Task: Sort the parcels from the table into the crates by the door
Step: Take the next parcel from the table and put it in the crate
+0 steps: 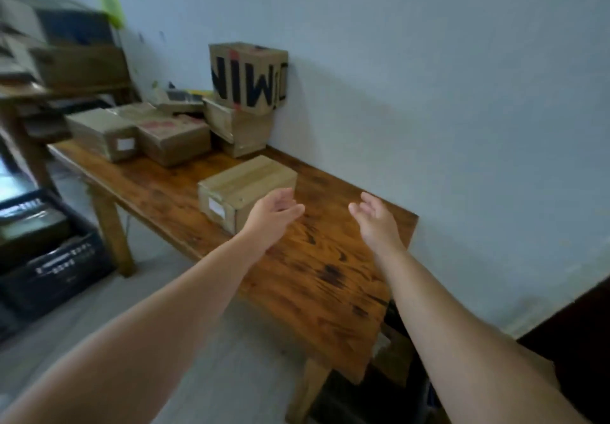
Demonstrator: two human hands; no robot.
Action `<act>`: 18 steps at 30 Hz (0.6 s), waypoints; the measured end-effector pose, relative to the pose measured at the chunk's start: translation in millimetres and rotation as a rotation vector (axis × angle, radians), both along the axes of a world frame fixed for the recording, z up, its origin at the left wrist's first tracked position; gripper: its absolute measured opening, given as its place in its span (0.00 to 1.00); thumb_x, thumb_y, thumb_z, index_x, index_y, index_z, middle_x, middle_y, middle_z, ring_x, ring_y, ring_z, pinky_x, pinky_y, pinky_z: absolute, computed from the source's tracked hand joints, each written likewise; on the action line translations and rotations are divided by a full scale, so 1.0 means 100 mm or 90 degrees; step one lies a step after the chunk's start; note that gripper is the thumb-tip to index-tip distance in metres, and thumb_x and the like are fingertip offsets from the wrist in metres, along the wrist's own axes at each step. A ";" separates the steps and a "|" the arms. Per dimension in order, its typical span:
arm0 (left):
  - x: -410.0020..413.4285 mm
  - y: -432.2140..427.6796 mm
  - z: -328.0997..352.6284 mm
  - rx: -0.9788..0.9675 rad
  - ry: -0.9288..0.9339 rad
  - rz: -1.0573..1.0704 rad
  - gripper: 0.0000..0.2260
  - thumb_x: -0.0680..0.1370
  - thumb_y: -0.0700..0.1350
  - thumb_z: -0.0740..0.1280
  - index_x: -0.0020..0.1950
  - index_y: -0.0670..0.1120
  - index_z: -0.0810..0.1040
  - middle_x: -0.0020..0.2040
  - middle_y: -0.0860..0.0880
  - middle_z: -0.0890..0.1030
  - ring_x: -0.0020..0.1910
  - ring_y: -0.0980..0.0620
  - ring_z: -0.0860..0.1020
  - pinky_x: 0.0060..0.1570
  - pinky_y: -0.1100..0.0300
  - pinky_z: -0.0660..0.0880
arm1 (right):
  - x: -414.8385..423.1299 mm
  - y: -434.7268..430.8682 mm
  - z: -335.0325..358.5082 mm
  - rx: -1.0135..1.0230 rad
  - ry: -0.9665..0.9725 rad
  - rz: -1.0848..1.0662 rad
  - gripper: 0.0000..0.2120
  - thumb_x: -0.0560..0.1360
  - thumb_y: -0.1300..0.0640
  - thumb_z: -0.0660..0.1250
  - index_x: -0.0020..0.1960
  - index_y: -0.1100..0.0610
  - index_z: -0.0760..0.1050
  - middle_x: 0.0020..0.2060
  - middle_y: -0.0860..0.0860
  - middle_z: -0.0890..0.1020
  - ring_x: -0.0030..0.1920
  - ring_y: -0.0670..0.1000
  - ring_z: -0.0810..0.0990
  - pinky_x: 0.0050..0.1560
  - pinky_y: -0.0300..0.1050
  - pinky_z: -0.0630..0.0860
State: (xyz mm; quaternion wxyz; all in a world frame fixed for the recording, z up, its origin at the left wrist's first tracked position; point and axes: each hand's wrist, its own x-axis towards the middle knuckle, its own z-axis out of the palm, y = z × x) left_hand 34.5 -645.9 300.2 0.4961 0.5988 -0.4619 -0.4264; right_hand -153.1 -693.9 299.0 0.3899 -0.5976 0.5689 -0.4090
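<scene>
A small cardboard parcel [244, 182] with a white label lies alone on the wooden table [317, 268]. My left hand [274, 217] is stretched out with relaxed fingers just in front of the parcel's near right corner, holding nothing. My right hand [376, 217] hovers open over the table to the right of the parcel, apart from it. Further back several more parcels cluster: two low boxes [102, 131] [173, 138], and a box with black letters [249, 77] stacked on another [239, 129].
A black plastic crate [49, 258] with dark contents stands on the floor at the left, beside the table leg. A wooden shelf [66, 70] with boxes rises at the far left. The pale wall runs along the table's far edge.
</scene>
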 end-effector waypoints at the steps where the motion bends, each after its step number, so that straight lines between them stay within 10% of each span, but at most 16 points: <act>1: 0.28 -0.05 0.04 -0.001 -0.002 0.022 0.22 0.77 0.49 0.68 0.70 0.52 0.69 0.56 0.54 0.76 0.53 0.55 0.75 0.48 0.62 0.74 | 0.28 -0.09 0.02 -0.002 -0.006 0.014 0.24 0.79 0.52 0.64 0.73 0.55 0.64 0.70 0.56 0.69 0.68 0.52 0.70 0.62 0.43 0.67; 18: 3.53 -1.06 0.01 0.023 -0.014 0.113 0.21 0.78 0.47 0.67 0.70 0.51 0.68 0.61 0.51 0.77 0.56 0.53 0.76 0.43 0.64 0.72 | 3.35 -1.49 -0.21 0.043 0.036 0.053 0.25 0.78 0.48 0.63 0.73 0.49 0.62 0.72 0.52 0.66 0.71 0.54 0.67 0.54 0.43 0.67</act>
